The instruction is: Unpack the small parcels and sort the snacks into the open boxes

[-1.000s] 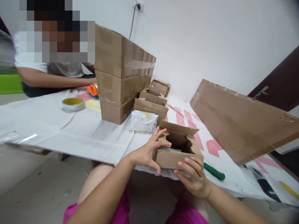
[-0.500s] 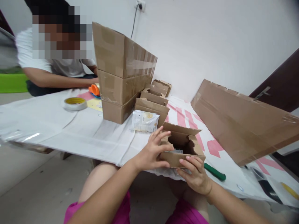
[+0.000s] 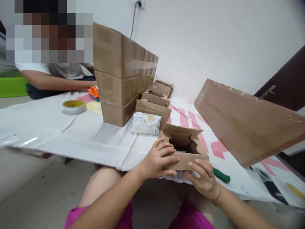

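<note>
At the table's front edge stands a small cardboard box [image 3: 183, 161] with its top flaps up. Inside it, a bit of something pale shows; the rest is in shadow. My left hand [image 3: 158, 160] holds the box at its front left corner, fingers against the side and front panel. On the front panel's right part lie the fingers of my right hand [image 3: 202, 178], its thumb below near the bottom edge. A white printed pouch [image 3: 146, 123] lies just beyond my left hand. To the right of the box is a green-handled tool [image 3: 221, 175], partly hidden by my right hand.
Taped cartons [image 3: 111, 90] are stacked three high on the left, beside a row of open boxes [image 3: 154, 106]. A tape roll [image 3: 73, 106] and an orange object [image 3: 93, 91] lie near a co-worker's arm [image 3: 59, 84]. A large cardboard sheet [image 3: 247, 121] stands at right.
My left hand has come down from above the opening onto the box's left front corner. The right hand has shifted slightly right along the front panel.
</note>
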A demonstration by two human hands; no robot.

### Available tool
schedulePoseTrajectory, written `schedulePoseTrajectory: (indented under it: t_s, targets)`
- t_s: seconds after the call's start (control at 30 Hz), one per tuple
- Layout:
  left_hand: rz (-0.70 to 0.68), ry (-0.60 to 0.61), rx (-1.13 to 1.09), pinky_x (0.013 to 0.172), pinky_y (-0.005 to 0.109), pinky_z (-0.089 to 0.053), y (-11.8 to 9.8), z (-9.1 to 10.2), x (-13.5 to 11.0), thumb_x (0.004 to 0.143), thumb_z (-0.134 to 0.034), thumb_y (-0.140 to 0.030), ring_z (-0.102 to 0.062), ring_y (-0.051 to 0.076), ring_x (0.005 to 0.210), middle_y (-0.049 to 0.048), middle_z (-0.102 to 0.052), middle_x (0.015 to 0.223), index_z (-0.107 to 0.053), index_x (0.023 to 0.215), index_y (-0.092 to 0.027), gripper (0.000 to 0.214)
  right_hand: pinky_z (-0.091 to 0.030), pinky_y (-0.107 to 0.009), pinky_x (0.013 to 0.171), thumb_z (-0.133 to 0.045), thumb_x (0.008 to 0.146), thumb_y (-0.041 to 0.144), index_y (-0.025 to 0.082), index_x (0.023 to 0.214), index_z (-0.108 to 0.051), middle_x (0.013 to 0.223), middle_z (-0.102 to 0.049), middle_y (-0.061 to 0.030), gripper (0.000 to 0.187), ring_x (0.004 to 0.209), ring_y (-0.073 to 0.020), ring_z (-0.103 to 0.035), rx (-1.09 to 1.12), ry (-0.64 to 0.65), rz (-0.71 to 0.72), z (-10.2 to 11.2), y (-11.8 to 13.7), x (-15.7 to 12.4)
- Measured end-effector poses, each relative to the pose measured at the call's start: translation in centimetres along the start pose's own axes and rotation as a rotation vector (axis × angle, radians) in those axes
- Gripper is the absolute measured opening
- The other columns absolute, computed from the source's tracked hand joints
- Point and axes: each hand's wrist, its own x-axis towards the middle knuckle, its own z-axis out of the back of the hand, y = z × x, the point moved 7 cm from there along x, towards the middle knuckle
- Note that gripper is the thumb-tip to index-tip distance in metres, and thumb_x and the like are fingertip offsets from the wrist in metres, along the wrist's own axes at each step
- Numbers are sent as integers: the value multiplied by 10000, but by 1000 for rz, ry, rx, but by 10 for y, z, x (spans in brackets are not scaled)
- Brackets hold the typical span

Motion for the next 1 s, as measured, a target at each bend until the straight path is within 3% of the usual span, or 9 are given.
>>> schedulePoseTrajectory:
  t_s: [0.43,0.67,0.87,1.0]
  targets:
    - [-12,-88,92,1038,466,-317,-6,-3,6,802,-596,-596,-612,242,1006,85,-713,1000,-686,1027,-218,449,-466,-375,933,-742,767,152,298,970,-720,1029,-656,-25,251,1110,-216,-499,-21,23,10,9,-7,-5]
    - [69,-91,71,1052,431,-294,2,-1,8,843,-516,-614,-622,211,969,63,-718,948,-684,1016,-236,449,-452,-377,950,-617,845,117,281,1002,-716,1053,-671,-36,248,1128,-213,-494,-22,96,60,9,-14,-11]
    - [95,-96,-30,1031,433,-321,13,4,8,837,-556,-583,-611,230,1013,81,-710,996,-667,1044,-200,450,-402,-418,1003,-544,870,88,266,1056,-700,1028,-705,-36,301,1132,-229,-511,-2,183,37,19,-7,-43]
    - [122,-61,-165,1027,470,-338,10,6,8,825,-536,-626,-555,281,1101,105,-681,1058,-656,1088,-203,512,-509,-357,825,-492,896,116,224,1091,-663,905,-713,-52,281,908,-192,-615,327,409,-174,-3,10,-97]
